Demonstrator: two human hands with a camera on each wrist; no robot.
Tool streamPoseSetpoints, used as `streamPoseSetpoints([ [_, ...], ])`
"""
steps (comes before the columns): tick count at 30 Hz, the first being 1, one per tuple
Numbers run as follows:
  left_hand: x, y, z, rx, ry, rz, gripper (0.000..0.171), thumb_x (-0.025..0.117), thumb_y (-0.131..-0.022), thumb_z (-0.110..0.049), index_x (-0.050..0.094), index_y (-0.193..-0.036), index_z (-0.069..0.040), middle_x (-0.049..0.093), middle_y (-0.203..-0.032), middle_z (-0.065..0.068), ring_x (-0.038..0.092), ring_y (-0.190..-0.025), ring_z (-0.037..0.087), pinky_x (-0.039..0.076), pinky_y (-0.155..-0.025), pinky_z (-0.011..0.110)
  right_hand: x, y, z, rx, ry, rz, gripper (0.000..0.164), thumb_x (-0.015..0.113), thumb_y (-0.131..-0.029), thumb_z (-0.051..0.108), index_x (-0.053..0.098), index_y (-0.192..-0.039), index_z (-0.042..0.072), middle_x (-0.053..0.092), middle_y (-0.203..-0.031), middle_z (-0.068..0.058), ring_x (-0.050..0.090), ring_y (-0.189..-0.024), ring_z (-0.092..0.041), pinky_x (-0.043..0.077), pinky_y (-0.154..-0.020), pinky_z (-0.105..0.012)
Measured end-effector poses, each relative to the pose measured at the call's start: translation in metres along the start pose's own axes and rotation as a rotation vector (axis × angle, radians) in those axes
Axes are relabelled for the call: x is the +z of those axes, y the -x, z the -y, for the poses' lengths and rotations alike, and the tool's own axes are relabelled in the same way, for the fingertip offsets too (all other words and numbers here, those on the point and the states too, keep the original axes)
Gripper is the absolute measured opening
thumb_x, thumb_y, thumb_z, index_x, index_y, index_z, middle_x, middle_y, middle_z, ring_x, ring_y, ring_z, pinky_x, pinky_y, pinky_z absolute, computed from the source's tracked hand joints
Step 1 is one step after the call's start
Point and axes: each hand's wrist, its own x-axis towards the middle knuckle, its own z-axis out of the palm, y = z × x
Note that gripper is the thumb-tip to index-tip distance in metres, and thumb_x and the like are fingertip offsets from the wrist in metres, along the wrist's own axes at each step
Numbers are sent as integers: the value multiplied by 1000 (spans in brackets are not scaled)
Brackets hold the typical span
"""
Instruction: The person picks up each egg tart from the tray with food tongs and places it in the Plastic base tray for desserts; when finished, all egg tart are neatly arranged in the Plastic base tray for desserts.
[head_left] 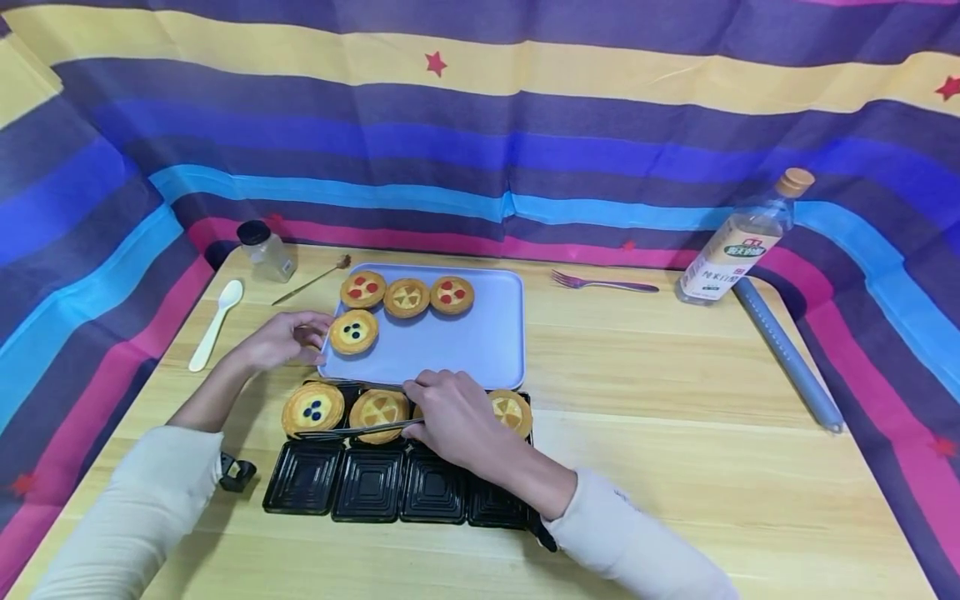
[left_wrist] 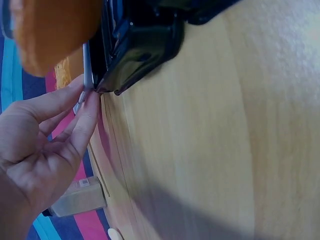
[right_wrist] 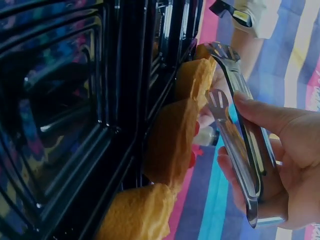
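My left hand (head_left: 281,340) pinches the left edge of a lavender tray (head_left: 450,350) between thumb and fingers. Four-sided and shallow, the tray bears several tarts, among them a blueberry-topped tart (head_left: 354,332) close to that hand and a red-dotted tart (head_left: 452,295). In my right hand (head_left: 457,421) are metal tongs (right_wrist: 246,117), their arms spread apart with nothing between the tips. They reach left over the black plastic container (head_left: 367,483), across a wedge-topped tart (head_left: 378,408) and another blueberry-topped tart (head_left: 312,407). My right hand partly hides a tart in the back row.
A black-lidded jar (head_left: 268,252), a thin brown-tipped stick (head_left: 311,281) and a cream spoon (head_left: 216,325) lie to the left. Behind the tray's right is a purple fork (head_left: 603,284). A labelled bottle (head_left: 735,246) and a blue-grey rod (head_left: 787,354) occupy the right side.
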Motion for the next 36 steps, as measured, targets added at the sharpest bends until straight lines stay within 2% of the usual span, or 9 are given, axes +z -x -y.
streamPoseSetpoints([
  [8,0,-1,0,-9,-24,3,67,67,-77,9,39,-138,8,49,-123,26,60,-92,13,55,-73,22,5,-5,3,39,51,54,47,70,-79,49,69,-111,15,68,-89,4,63,-71,-12,50,-58,-23],
  [19,1,-1,0,-13,-27,-5,67,67,-76,10,39,-137,8,51,-121,26,60,-91,14,54,-72,22,4,-6,7,65,57,96,45,72,-78,50,68,-107,15,66,-85,4,61,-68,-13,49,-57,-24],
  [24,0,-2,0,-16,-28,-8,67,67,-75,10,40,-137,7,51,-120,25,59,-91,15,54,-72,22,1,-4,6,61,59,85,50,72,-77,50,68,-112,14,68,-90,3,62,-70,-13,50,-57,-23],
  [30,1,0,1,-11,-32,-4,66,67,-76,9,40,-136,8,52,-120,26,60,-92,15,54,-72,22,-8,4,-1,38,-12,41,57,75,-75,47,67,-118,10,69,-96,1,64,-76,-12,53,-65,-25],
  [36,2,-1,0,-12,-37,-1,66,67,-76,8,41,-137,7,51,-120,26,59,-90,14,54,-70,22,-21,13,-12,37,-69,1,57,76,-75,44,66,-119,9,69,-103,-1,65,-81,-13,54,-70,-27],
])
